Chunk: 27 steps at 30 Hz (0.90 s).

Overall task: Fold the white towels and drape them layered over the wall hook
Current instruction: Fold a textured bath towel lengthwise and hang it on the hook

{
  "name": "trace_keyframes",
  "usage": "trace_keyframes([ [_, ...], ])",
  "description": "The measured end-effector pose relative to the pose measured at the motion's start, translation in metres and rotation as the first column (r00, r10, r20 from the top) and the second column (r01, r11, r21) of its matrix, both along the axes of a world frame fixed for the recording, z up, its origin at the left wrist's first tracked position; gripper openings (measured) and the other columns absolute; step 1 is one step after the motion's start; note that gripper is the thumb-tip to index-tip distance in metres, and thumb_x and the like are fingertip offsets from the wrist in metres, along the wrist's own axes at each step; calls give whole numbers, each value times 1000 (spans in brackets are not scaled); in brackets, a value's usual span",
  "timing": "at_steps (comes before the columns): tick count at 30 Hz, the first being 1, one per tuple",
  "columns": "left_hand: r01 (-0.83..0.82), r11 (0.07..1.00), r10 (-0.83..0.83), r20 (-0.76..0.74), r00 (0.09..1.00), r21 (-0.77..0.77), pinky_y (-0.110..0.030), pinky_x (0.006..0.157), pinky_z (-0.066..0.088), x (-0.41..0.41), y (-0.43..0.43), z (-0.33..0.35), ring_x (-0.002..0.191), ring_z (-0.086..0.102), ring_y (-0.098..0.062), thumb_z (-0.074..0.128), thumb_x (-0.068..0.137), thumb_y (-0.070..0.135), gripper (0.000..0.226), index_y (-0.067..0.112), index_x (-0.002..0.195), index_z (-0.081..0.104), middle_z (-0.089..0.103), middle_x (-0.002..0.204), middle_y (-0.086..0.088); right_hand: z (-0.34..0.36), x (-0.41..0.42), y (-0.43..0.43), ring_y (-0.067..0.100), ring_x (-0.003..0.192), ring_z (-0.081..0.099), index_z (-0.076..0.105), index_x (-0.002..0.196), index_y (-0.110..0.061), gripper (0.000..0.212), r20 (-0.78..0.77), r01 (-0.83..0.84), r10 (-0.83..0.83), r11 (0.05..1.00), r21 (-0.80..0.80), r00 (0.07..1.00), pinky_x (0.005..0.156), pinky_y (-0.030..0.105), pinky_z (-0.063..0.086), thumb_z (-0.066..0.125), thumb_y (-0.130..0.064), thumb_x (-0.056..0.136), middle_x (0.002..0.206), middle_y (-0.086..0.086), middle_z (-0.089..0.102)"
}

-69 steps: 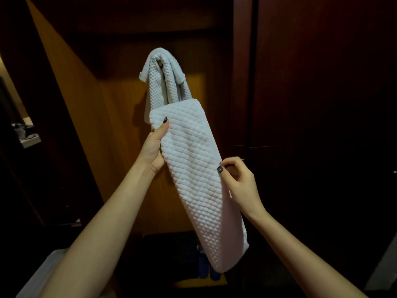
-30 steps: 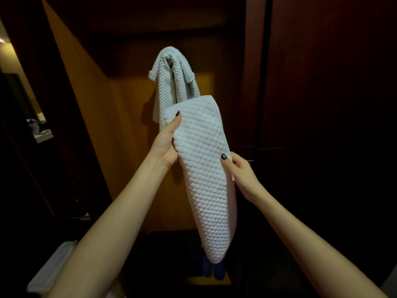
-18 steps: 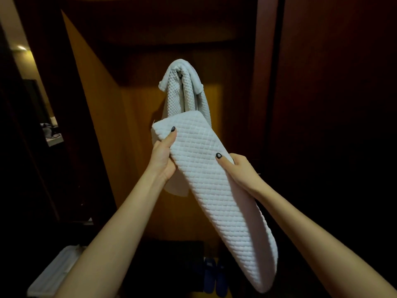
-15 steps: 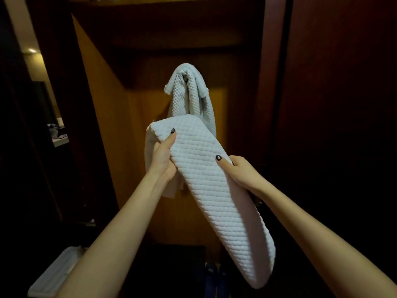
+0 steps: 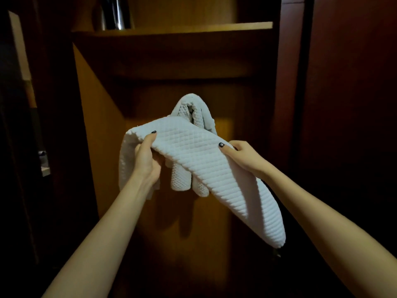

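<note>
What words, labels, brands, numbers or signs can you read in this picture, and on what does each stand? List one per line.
No text can be read anywhere.
The folded towel, held by the left hand and right hand: quilted pattern only, no tag shown.
The hanging towel: no label shown.
The metal vessel on the shelf: no marking shown.
The small things at the left edge: too dark and small to tell.

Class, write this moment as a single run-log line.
phase: drape | left hand: grips folded towel | right hand: pinches same towel | hung towel: hangs behind it
</note>
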<state>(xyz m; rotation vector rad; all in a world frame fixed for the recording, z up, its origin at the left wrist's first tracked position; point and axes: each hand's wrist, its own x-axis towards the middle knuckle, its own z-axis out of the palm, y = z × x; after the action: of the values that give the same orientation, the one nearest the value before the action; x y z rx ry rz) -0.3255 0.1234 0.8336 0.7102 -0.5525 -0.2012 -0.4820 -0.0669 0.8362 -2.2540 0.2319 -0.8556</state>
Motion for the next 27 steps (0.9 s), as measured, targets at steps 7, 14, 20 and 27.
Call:
trace_keyframes([
  [7, -241, 971, 235, 190, 953, 5, -26, 73, 56, 80, -38, 66, 97, 69, -15, 60, 95, 21, 10, 18, 95, 68, 73, 95, 3, 81, 82, -50, 7, 35, 31, 43, 51, -25, 48, 198, -54, 35, 995, 89, 980, 37, 18, 26, 61, -45, 92, 44, -9, 37],
  [14, -352, 935, 313, 380, 870, 35, -36, 82, 52, 156, -79, 124, 90, 66, -17, 63, 91, 30, 17, 15, 82, 67, 69, 90, -1, 150, 166, -110, 11, 44, 52, 71, 56, -26, 36, 229, 61, -87, 991, 118, 970, 49, 21, 43, 68, -57, 75, 48, -6, 55],
  [20, -453, 882, 376, 389, 841, 128, -38, 77, 52, 197, -118, 135, 80, 58, -16, 60, 92, 42, 33, 11, 84, 63, 62, 84, -6, 187, 214, -151, 26, 66, 67, 76, 85, -6, 43, 195, 42, -98, 961, 275, 976, 56, 28, 51, 77, -45, 68, 81, 12, 73],
  [27, -564, 790, 420, 459, 783, 241, -18, 39, 29, 219, -144, 129, 39, 37, -2, 57, 92, 49, 52, 12, 56, 47, 40, 41, 12, 199, 239, -174, 12, 52, 61, 71, 57, -19, 31, 52, 8, -29, 932, 363, 998, 52, 26, 46, 66, -28, 87, 60, 1, 65],
])
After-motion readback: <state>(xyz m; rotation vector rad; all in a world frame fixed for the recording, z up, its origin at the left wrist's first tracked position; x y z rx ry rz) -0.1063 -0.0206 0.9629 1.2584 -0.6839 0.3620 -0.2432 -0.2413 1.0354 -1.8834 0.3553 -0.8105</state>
